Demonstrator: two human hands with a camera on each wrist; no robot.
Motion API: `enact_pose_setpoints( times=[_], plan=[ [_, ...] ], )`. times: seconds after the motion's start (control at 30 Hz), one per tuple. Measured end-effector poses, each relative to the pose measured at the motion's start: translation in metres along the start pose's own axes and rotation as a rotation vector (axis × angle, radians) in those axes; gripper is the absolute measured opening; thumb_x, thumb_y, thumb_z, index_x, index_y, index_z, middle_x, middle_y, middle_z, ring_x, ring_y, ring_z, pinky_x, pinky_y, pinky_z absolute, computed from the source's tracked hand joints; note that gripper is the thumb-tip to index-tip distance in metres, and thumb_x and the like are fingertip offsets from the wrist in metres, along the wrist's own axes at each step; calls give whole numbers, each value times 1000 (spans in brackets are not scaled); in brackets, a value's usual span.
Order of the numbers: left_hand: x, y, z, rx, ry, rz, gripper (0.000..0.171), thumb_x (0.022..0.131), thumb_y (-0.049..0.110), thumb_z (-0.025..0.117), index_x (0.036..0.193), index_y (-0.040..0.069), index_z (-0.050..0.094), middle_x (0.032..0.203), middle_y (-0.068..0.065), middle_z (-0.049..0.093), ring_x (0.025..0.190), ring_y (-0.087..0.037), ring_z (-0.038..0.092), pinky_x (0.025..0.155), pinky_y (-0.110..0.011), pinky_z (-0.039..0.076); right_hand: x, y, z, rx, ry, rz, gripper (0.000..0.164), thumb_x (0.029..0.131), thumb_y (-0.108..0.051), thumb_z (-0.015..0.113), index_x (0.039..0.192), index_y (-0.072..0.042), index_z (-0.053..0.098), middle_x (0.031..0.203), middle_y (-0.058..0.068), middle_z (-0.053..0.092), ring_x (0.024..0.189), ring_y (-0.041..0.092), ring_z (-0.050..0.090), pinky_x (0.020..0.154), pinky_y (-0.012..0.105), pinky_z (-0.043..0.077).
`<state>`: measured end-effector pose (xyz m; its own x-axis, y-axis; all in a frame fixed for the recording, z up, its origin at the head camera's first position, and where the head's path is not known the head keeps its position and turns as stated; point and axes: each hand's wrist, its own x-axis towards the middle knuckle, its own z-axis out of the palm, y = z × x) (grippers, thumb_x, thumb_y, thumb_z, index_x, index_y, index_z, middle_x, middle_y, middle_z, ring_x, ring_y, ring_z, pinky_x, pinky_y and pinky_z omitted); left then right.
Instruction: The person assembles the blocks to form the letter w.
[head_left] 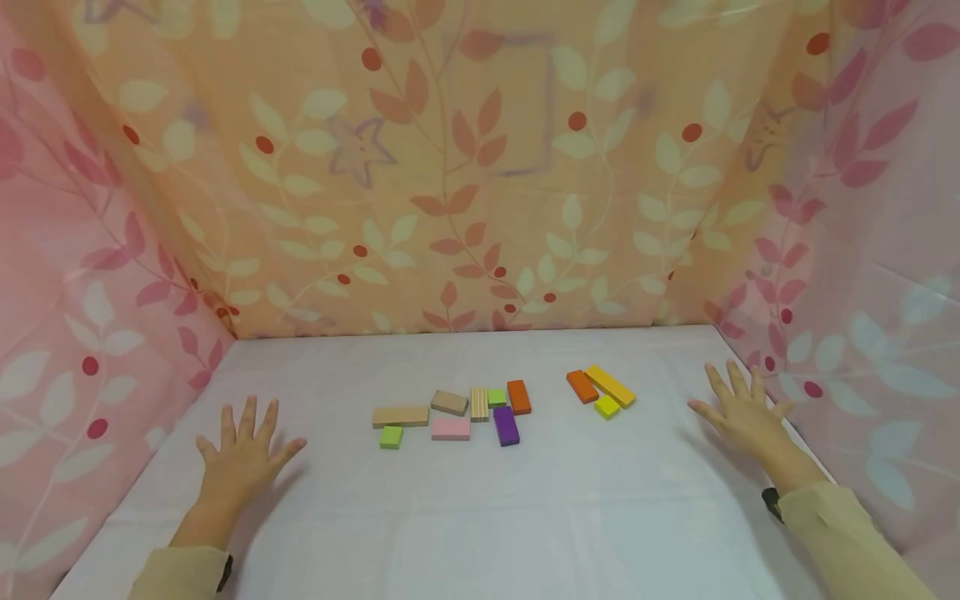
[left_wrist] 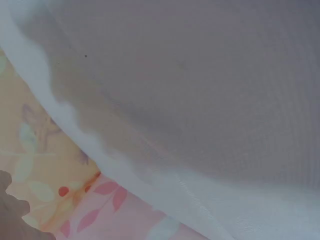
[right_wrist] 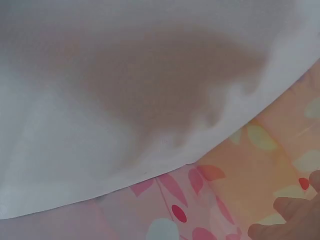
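My left hand point(head_left: 238, 462) is spread with straight fingers over the left side of the white table, holding nothing. On the far right, my right hand point(head_left: 746, 417) is likewise spread and holds nothing. Nearest the left hand lie a light green block point(head_left: 391, 437) and a long wooden block point(head_left: 401, 417). A pink block point(head_left: 451, 430), a purple block point(head_left: 506, 426), a striped block point(head_left: 479, 404) and a brown block point(head_left: 449, 402) lie mid-table. Closest to the right hand are a long yellow block point(head_left: 611, 386), a small yellow block point(head_left: 607, 407) and an orange block point(head_left: 582, 387).
Another light green block point(head_left: 497, 398) and a second orange block point(head_left: 519, 397) lie beside the striped one. Patterned cloth walls point(head_left: 480, 167) rise at the back and both sides of the white table point(head_left: 480, 533). Both wrist views show mostly tabletop, hand shadows and cloth.
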<state>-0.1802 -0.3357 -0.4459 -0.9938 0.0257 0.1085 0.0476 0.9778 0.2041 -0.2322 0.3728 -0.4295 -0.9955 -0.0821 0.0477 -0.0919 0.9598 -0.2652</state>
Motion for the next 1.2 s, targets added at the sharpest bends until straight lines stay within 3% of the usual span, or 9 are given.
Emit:
enact_pose_setpoints(
  times=[0.17, 0.3, 0.53, 0.67, 0.87, 1.07, 1.2],
  plan=[
    [0, 1, 0, -25, -29, 10, 87, 98, 62, 37, 153, 0, 12, 154, -34, 5, 136, -60, -4, 91, -82, 1, 2, -8, 0, 82, 11, 5, 86, 97, -58, 42, 154, -5, 5, 152, 36, 1, 134, 62, -9, 80, 86, -9],
    [2, 7, 0, -67, -21, 35, 82, 99, 56, 42, 151, -3, 20, 151, -37, 14, 135, -61, 4, 93, -80, 9, 4, -23, -2, 207, 39, -13, 84, 98, -51, 49, 152, 1, 11, 149, 39, 11, 134, 61, 7, 85, 86, 5],
    [7, 34, -2, -60, 27, 136, 68, 96, 38, 59, 143, -8, 38, 141, -36, 37, 130, -59, 25, 91, -75, 27, 14, -58, -1, 382, 110, -97, 76, 97, -31, 61, 147, 10, 23, 141, 40, 29, 128, 57, 28, 99, 70, 24],
    [13, 49, -1, -77, 65, 189, 59, 94, 27, 64, 138, -7, 46, 134, -33, 48, 125, -56, 36, 90, -72, 32, 19, -82, 6, 467, 94, -85, 72, 96, -29, 63, 148, 6, 27, 136, 38, 38, 122, 55, 39, 96, 66, 34],
    [23, 62, 7, -141, 91, 246, 52, 93, 18, 66, 137, -4, 50, 129, -27, 56, 121, -47, 47, 94, -65, 36, 29, -117, 21, 582, 36, -98, 65, 96, -26, 64, 148, 0, 35, 136, 32, 44, 123, 49, 44, 93, 60, 43],
    [32, 72, 13, -185, 53, 272, 48, 93, 15, 65, 135, -4, 52, 123, -28, 59, 117, -48, 50, 96, -61, 36, 37, -152, 37, 713, -5, -178, 55, 93, -22, 68, 140, 0, 49, 129, 29, 51, 117, 45, 49, 93, 54, 43],
    [37, 75, 16, -172, 14, 289, 47, 93, 15, 65, 135, -4, 53, 121, -27, 59, 114, -47, 51, 95, -60, 38, 42, -176, 47, 763, -49, -184, 51, 91, -20, 70, 136, -1, 54, 124, 26, 54, 109, 38, 55, 89, 48, 48]
  ],
)
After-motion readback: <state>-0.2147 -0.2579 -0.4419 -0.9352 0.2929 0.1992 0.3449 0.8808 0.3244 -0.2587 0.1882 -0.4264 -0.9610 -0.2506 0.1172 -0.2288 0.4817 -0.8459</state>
